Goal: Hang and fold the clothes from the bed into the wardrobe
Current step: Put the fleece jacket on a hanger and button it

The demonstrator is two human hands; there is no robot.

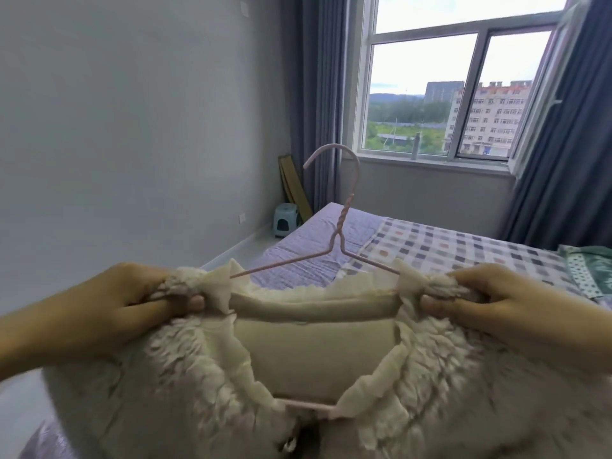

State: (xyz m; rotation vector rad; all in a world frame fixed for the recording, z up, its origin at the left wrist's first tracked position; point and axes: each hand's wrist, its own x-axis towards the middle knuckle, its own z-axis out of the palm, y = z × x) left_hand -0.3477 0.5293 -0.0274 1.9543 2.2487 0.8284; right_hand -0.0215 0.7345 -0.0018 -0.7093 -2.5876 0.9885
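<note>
A cream fleece garment (447,376) with frilled edges hangs on a pink wire hanger (341,226), whose hook points up toward the window. My left hand (132,303) grips the garment's left shoulder over the hanger's end. My right hand (496,299) grips the right shoulder the same way. The hanger's bottom bar (308,406) shows through the open front. Behind the garment lies the bed (298,256) with a lilac sheet and a checked cover (463,250). The wardrobe is out of view.
A green patterned cloth (586,270) lies at the bed's right edge. A small pale stool (284,221) and a leaning board (293,187) stand in the far corner. Dark curtains (318,94) frame the window (447,87). A grey wall (132,127) is to the left.
</note>
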